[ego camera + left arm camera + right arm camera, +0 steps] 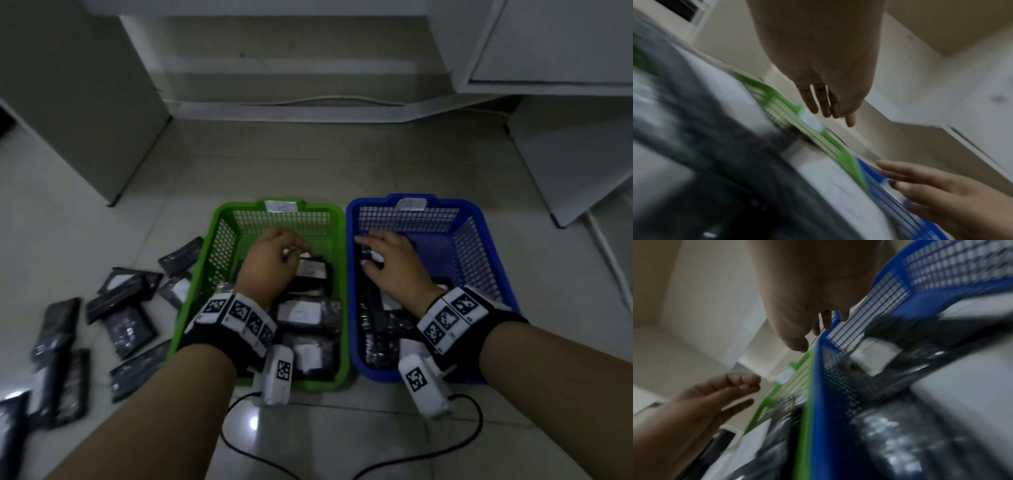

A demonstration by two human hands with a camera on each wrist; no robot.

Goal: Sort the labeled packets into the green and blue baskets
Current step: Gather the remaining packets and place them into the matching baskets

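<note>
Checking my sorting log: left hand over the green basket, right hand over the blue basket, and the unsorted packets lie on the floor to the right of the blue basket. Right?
Not quite. In the head view the unsorted packets lie left of the green basket, not right of the blue basket. The left hand and right hand are as stated.

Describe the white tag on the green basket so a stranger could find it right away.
Two mesh baskets sit side by side on the tiled floor, the green basket on the left. Follow its far rim to the middle: the white tag is stuck there. Unlike the packets' white labels, it sits on the basket rim, not dark wrapping.
</note>
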